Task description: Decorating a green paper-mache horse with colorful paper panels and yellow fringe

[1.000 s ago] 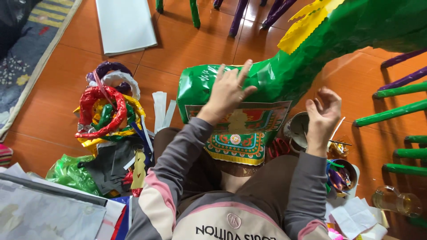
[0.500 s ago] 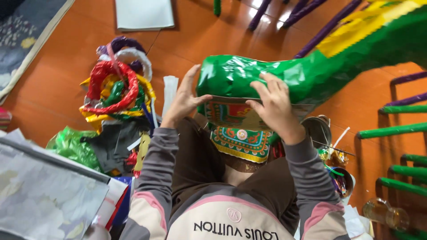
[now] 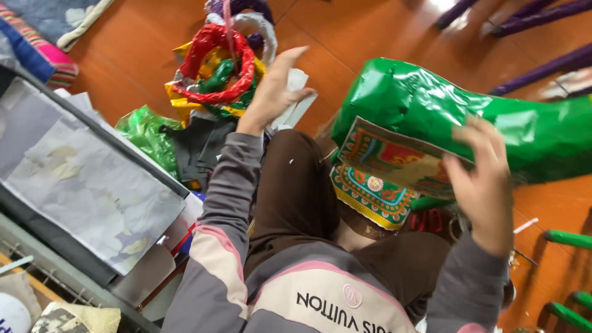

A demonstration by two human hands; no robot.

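Note:
A large shape wrapped in shiny green foil (image 3: 431, 105) lies across my lap, with a patterned red, green and yellow paper panel (image 3: 385, 169) stuck on its front. My right hand (image 3: 484, 179) rests against the foil and the panel's right edge, fingers spread, gripping nothing that I can see. My left hand (image 3: 271, 92) is lifted off the shape, open, in the air over white paper strips (image 3: 299, 108) and close to a heap of coloured foil rings (image 3: 216, 68) on the floor.
Crumpled green foil (image 3: 145, 132) and dark paper scraps (image 3: 197, 145) lie left of my knee. A grey tray with pale paper sheets (image 3: 80, 185) stands at the left. Purple rods (image 3: 536, 37) and green rods (image 3: 567, 237) lie on the orange floor at right.
My left hand has come off the green shape and swung left, up toward the foil heap. The right hand stays on the shape. The view has shifted left and closer.

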